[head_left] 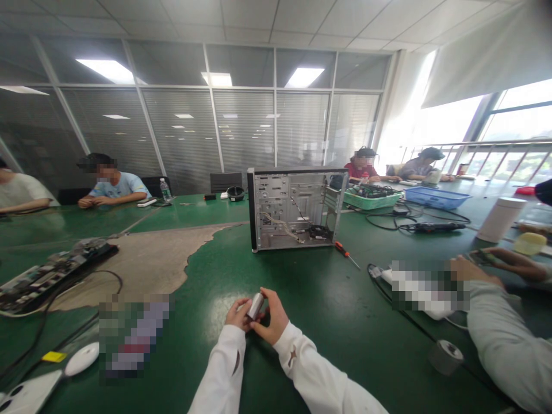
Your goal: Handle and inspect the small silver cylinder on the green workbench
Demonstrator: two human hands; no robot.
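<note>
Between my two hands, just above the green table (215, 362), is a small silver metal cylinder (256, 305). My left hand (237, 313) has its fingers closed on the cylinder's left side. From the right, my right hand (276, 316) grips it with thumb and fingers. The cylinder is tilted, and its lower end is partly hidden by my fingers. Beyond my hands stands an opened computer case (297, 210), with cables and a black part inside. An orange-handled screwdriver (342, 250) lies by the case's lower right corner.
Left are a power strip (56, 270) with cables and a white mouse (81, 359). Rightward lie a metal cylinder (446, 353) and a co-worker's sleeve (495, 322). Farther back are a green basket (375, 200), a blue basket (437, 198) and a white bottle (502, 218). Several people sit around.
</note>
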